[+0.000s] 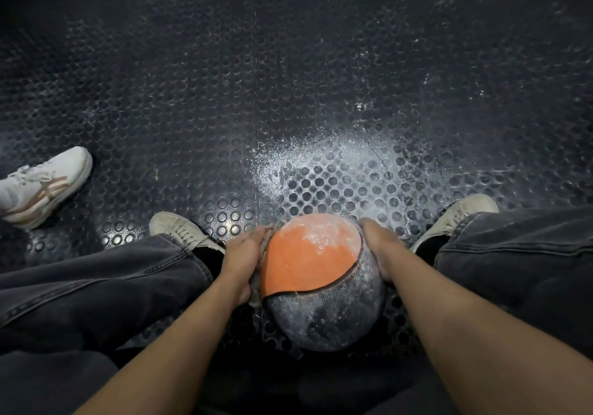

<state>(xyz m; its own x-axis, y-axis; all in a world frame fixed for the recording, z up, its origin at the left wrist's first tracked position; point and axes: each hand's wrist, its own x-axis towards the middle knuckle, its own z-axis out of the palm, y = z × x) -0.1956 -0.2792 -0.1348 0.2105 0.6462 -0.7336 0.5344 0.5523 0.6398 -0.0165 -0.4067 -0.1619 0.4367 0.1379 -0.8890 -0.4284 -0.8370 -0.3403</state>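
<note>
**Both hands on a powder-dusted ball, low between the knees**

A black studded floor mat (pixel 192 93) fills the view, with white powder (pixel 321 154) scattered over its middle, towards the right edge. The person's legs in dark grey trousers (pixel 96 280) spread along the mat's near edge. Between them is the ball (pixel 314 264), orange on top and black below, streaked with the same powder. It sits directly between the two hands.

The left hand (pixel 244 260) lies on the ball's left side, its fingers bent over a grey cloth (pixel 256 289) that it holds against the surface. The right hand (pixel 380 247) cups the opposite side, fingers curved round the ball.

Pale shoes (pixel 179 230) flank the ball. Another person's white shoe (pixel 45 183) stands at the mat's left edge, well apart.
</note>
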